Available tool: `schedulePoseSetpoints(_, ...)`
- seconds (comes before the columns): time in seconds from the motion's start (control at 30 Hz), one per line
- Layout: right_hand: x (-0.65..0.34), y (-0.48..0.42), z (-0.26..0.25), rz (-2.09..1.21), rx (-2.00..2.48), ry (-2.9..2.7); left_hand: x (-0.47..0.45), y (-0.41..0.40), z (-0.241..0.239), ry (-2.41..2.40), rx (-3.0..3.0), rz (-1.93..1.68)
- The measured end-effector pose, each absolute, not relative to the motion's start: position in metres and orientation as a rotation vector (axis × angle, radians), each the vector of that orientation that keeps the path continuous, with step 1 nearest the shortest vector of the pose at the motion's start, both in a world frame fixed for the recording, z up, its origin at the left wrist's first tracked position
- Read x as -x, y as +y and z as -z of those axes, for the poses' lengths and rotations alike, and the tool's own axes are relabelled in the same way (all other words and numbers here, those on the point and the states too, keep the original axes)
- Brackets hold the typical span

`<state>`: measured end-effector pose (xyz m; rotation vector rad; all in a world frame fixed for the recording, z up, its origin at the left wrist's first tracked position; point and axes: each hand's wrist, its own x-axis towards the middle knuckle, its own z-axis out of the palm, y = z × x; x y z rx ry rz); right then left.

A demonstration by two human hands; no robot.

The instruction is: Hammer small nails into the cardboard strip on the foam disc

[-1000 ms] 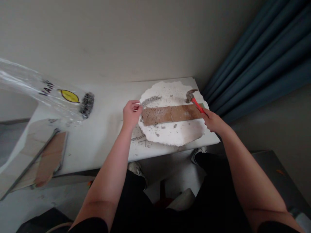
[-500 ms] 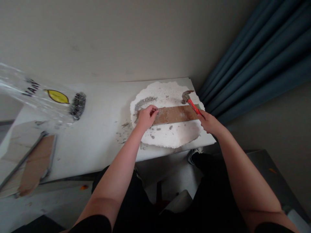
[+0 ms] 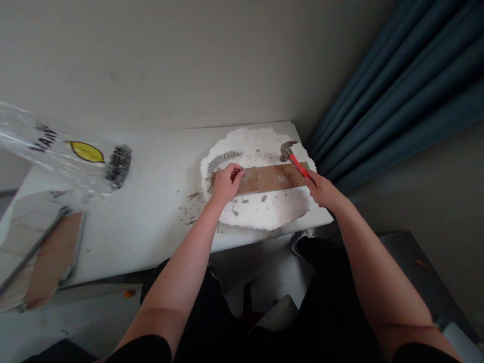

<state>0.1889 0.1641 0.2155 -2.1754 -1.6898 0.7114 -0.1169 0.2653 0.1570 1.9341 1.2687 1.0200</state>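
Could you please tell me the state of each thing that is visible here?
Hammer, held in the right grip
Right grip, closed
Left grip, curled; cannot tell whether it holds anything
Strip, lying flat, partly hidden by the left grip
White sheet, ragged-edged, scattered with grey bits
Bag, clear, wrinkled
Curtain, gathered in folds

A long, white, flat-topped table (image 3: 147,217) is carrying a roughly round, white, ragged-edged slab (image 3: 270,209). Small grey-brown debris (image 3: 190,207) is lying just left of the slab; well left of it, a clear, yellow-printed plastic bag (image 3: 86,151) and a flat, brown, elongated board (image 3: 55,259) are resting.
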Motion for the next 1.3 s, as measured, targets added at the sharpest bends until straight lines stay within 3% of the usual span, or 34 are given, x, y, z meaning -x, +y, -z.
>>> schedulePoseSetpoints(1.3, -0.1872, 0.1629, -0.2184, -0.731, 2.16, -1.687, 0.1112, 0.2638, -0.1565, 1.331, -2.038, -0.977)
